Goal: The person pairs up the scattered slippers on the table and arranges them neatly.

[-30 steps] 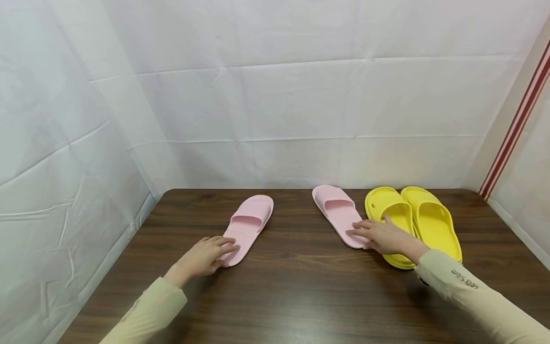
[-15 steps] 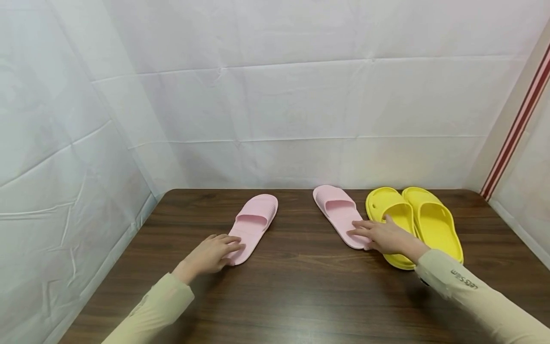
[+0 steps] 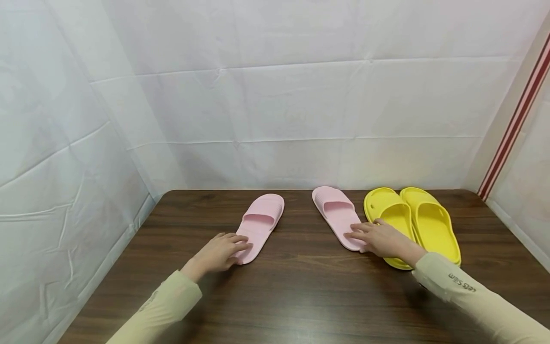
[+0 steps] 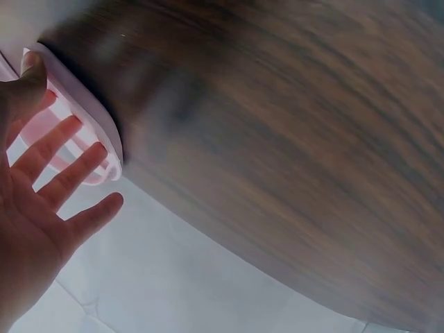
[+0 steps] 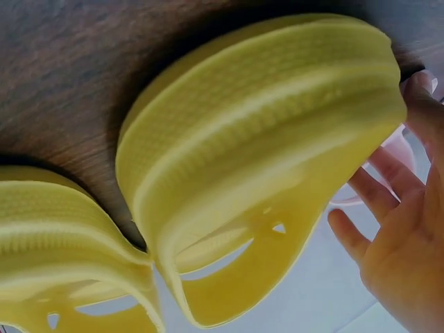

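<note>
Two pink slippers lie on the brown table with their toes pointing away. My left hand [image 3: 220, 252] is at the heel of the left pink slipper [image 3: 262, 215]; the thumb [image 4: 31, 80] presses the heel edge while the fingers reach over the insole. At the right pink slipper [image 3: 337, 210], my right hand [image 3: 382, 238] holds the heel end, its thumb [image 5: 422, 87] at the edge and fingers over the insole. That wrist overlaps the left yellow slipper [image 3: 397, 217], which hides much of the right grip in the right wrist view. The right yellow slipper [image 3: 434, 229] stands beside it.
The dark wood table [image 3: 292, 296] has rounded far corners. A white cloth backdrop [image 3: 275, 105] hangs behind its far edge and along the left side. At the right runs a red-striped strip [image 3: 515, 119].
My left hand has slid the left pink slipper to the right, toward the other pink one. The right hand has shifted only slightly; the right pink slipper and yellow pair stay in place.
</note>
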Available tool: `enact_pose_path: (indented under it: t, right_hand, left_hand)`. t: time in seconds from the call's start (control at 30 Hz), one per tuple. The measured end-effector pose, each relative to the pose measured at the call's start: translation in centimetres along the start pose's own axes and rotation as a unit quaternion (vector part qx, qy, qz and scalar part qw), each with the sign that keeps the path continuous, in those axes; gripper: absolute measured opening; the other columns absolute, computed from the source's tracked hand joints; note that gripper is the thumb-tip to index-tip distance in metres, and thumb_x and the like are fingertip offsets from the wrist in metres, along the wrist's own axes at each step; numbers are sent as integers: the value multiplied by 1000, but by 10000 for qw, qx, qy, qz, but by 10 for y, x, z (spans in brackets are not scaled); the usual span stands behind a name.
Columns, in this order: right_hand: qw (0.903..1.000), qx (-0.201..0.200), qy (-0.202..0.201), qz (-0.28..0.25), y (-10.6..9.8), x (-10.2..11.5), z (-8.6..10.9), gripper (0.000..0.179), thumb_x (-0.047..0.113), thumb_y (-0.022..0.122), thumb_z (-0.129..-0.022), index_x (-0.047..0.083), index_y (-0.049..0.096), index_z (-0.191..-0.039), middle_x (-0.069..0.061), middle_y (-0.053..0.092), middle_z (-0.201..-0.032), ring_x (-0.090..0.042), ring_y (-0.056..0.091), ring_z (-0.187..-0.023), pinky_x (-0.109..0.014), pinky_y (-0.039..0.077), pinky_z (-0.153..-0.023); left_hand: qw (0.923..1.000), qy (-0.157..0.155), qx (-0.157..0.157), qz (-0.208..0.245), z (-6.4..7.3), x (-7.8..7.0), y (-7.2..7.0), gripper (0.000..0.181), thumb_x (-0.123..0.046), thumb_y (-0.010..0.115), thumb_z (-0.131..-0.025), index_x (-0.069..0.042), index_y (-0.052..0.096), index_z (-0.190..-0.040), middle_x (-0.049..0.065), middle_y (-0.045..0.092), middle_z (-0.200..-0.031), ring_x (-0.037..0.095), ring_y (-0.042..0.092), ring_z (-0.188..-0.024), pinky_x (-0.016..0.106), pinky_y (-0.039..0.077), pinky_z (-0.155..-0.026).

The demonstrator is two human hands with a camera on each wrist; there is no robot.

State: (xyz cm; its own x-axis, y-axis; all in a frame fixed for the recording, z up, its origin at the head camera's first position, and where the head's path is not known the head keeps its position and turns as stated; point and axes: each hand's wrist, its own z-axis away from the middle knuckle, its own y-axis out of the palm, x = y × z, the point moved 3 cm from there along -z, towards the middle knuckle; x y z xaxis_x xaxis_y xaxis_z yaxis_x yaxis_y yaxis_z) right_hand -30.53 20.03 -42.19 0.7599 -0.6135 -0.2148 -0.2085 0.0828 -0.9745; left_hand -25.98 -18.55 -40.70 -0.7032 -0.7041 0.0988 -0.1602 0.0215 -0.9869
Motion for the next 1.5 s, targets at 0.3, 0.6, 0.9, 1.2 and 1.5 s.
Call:
enact_pose_path:
  t: [0.3,0.6,0.9,1.2,1.5]
  right_hand:
    - [9988,-320,-246,278,0,3,-3,44,33,65,-78,21,56,-120,-7,59,-115,-25,57,-100,-45,44,-75]
    - [9978,-390,-355,407,0,6,-7,43,38,64,-77,22,57,-117,-6,59,-109,-23,57,-93,-42,43,-69]
    - [9973,-555,-378,311,-1,10,-7,44,38,65,-76,21,58,-116,-6,59,-107,-22,57,-93,-41,42,-69]
    - [9971,-585,-299,385,-1,18,-7,45,42,65,-75,23,60,-114,-2,61,-101,-19,57,-89,-39,42,-69]
    - [9978,-518,-270,319,-8,19,-9,43,42,68,-72,23,62,-111,0,59,-94,-17,57,-83,-36,40,-67]
  left_hand:
    - [9999,164,31,26,-21,-10,5,40,-24,67,-77,-14,59,-115,9,60,-115,27,56,-102,47,44,-84]
    - [9969,646,-445,95,-34,-14,13,40,-29,64,-79,-17,56,-117,7,59,-115,24,55,-100,44,44,-82]
    - [9988,399,-50,-275,-48,-26,11,40,-28,65,-77,-17,58,-115,6,60,-115,24,56,-101,45,44,-83]
    - [9994,227,160,-224,-58,-35,10,39,-26,65,-78,-17,58,-115,6,59,-116,26,56,-102,51,43,-82]
    - [9990,167,359,-208,-67,-36,8,40,-26,66,-78,-19,57,-116,4,59,-117,25,56,-102,50,43,-83]
